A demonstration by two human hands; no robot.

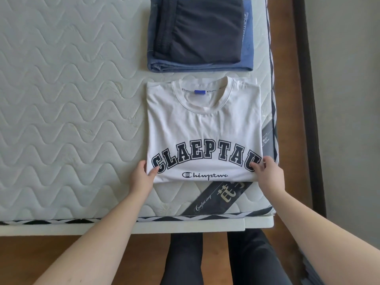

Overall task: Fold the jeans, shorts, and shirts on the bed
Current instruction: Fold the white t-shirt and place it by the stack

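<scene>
A white T-shirt (203, 128) with dark block letters lies folded into a rectangle on the mattress (67, 112), collar away from me. My left hand (144, 174) pinches its near left corner, thumb on top. My right hand (267, 171) pinches the near right corner the same way. Beyond the shirt sits a stack of folded clothes: dark shorts (199, 29) on top of blue jeans (197, 66), with a blue garment (247, 38) showing at the stack's right side.
The quilted mattress stretches wide to the left. Its right edge (273, 112) and near edge (123, 220) border a wooden floor (287, 99). A dark label strip (218, 199) lies on the mattress corner just below the shirt. My legs (222, 260) stand at the bed's foot.
</scene>
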